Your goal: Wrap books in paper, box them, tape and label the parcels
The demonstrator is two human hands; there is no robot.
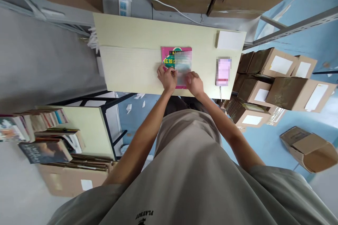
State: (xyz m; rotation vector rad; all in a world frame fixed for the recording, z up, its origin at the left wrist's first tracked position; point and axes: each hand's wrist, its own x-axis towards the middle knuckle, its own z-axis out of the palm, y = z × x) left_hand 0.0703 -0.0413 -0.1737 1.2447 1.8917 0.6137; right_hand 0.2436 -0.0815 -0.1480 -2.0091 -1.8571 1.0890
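Observation:
A picture book (169,53) with a pink and green cover and yellow Chinese characters lies on the pale yellow table in front of me. Over its right part a lighter, motion-blurred patch (183,61) shows, apparently loose pages or a sheet. My left hand (168,78) is at the book's lower left, fingers curled and pinched against the cover and the edge of the blurred patch. At the lower right corner, my right hand (194,83) has bent fingers touching or very near the book. Its fingertips are smeared by motion, so its grip is unclear.
On the table's (132,66) right side lie a white box (231,40) and a pixelated phone-like device (223,72) with a cable. Cardboard boxes (286,93) are stacked to the right. Books (44,149) and flattened cartons (71,177) stand at lower left. A power strip (123,6) sits behind.

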